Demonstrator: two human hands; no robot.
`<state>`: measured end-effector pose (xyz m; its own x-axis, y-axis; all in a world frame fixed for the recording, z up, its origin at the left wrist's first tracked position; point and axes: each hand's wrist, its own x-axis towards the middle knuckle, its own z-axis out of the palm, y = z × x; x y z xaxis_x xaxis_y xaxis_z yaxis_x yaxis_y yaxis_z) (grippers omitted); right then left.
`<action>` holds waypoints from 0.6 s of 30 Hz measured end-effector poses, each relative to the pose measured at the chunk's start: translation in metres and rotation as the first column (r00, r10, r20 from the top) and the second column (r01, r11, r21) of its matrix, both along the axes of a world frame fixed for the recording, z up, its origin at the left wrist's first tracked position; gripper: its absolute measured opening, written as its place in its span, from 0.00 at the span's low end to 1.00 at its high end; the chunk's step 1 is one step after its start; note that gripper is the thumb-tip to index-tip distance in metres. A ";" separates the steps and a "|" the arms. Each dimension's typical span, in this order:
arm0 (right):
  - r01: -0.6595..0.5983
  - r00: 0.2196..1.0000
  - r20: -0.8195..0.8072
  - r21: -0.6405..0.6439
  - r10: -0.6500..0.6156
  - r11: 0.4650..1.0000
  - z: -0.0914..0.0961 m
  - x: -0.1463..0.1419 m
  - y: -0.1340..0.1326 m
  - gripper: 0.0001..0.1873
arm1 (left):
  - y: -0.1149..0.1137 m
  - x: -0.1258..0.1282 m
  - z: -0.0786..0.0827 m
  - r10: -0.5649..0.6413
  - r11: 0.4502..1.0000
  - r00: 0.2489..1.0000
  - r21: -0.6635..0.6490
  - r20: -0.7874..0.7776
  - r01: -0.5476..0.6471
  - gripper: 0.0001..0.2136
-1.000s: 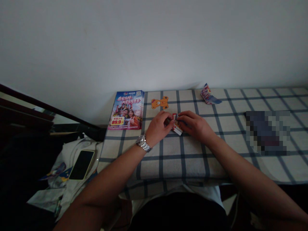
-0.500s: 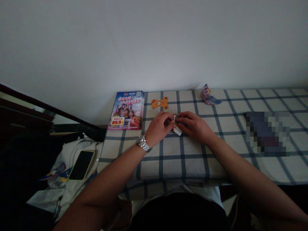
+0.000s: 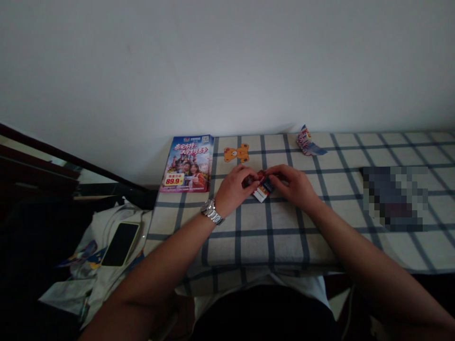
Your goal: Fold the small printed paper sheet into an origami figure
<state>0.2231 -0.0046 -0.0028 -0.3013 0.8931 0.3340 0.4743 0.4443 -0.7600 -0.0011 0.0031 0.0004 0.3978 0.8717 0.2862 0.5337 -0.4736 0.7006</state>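
Observation:
A small printed piece point(image 3: 262, 191) in red, white, yellow and dark blue is between my hands, over the checked cloth. Whether it is folded paper or a little packet cannot be made out. My left hand point(image 3: 236, 183), with a metal watch on the wrist, pinches its left side between thumb and fingers. At the upper right side, my right hand point(image 3: 290, 183) has its thumb and bent fingertips closed on the same piece. The fingers cover part of its upper edge. Just beyond the left hand is a flat brown bear-shaped cutout point(image 3: 236, 153).
A stack of colourful flyers point(image 3: 187, 163) lies at the table's left end. Crumpled printed paper point(image 3: 308, 141) rests near the wall. A blurred-out dark item point(image 3: 393, 199) lies to the right. Left of the table, a phone point(image 3: 121, 244) sits on white bags point(image 3: 101, 222).
The printed piece has turned between my fingers and now shows a wider, dark-blue and yellow face. My right hand has shifted slightly to the right; my left hand has hardly moved.

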 end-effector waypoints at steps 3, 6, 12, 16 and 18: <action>0.046 0.997 -0.063 -0.081 -0.051 0.996 -0.003 0.000 0.001 0.07 | 0.001 0.000 -0.001 -0.005 1.000 1.000 -0.003 0.004 0.005 0.03; 0.062 0.994 -0.083 -0.107 -0.071 0.992 -0.007 0.001 0.002 0.10 | 0.001 0.000 0.000 -0.021 1.000 1.000 -0.008 0.018 0.021 0.04; 0.078 0.994 -0.071 -0.100 -0.085 0.992 -0.012 0.004 0.005 0.15 | -0.001 0.000 0.002 -0.054 0.998 0.998 0.027 0.045 0.053 0.03; 0.084 0.996 -0.033 -0.117 -0.088 0.990 -0.011 0.005 0.005 0.12 | -0.001 0.001 0.003 -0.077 0.997 0.995 0.021 0.066 0.076 0.04; 0.086 0.995 -0.038 -0.132 -0.091 0.988 -0.010 0.005 0.005 0.11 | -0.001 0.001 0.003 -0.082 0.997 0.994 0.022 0.071 0.080 0.04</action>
<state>0.2283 0.0001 -0.0128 -0.2069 0.9523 0.2244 0.4723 0.2981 -0.8295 0.0000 0.0018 0.0034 0.4447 0.8315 0.3330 0.4416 -0.5270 0.7261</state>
